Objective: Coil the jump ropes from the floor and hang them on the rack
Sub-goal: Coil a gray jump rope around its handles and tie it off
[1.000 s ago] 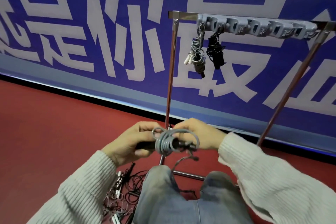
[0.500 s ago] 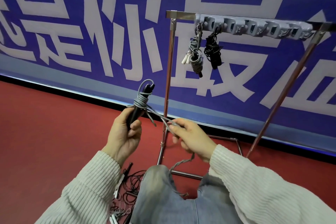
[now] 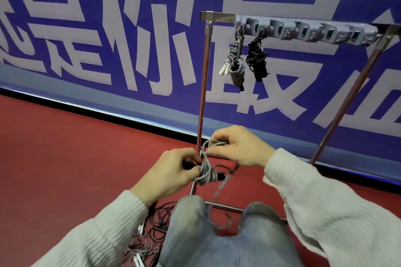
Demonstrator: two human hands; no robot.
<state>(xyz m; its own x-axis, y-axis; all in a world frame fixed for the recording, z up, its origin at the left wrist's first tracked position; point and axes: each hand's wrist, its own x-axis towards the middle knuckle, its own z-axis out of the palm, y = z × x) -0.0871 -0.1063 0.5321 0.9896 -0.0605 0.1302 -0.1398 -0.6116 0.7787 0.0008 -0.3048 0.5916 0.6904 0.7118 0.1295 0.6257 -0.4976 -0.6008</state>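
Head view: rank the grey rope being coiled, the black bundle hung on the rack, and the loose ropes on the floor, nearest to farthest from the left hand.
1. Grey rope, held in the left hand.
2. Loose ropes on the floor, below the left forearm.
3. Black bundle, high on the rack, upper right.

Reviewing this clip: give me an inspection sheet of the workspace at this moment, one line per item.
Surface: red floor, bare to the left.
Job's things: grey jump rope partly coiled between both hands, loose tail hanging over the knees; grey coiled rope and black coiled rope already hang from the rack.
Clutter: tangle of uncoiled ropes on the floor by the left knee.
Grippers: left hand grips the coil; right hand pinches a loop.
Cables: nothing seen beyond the ropes.
Surroundings: blue banner with large white characters behind the rack.
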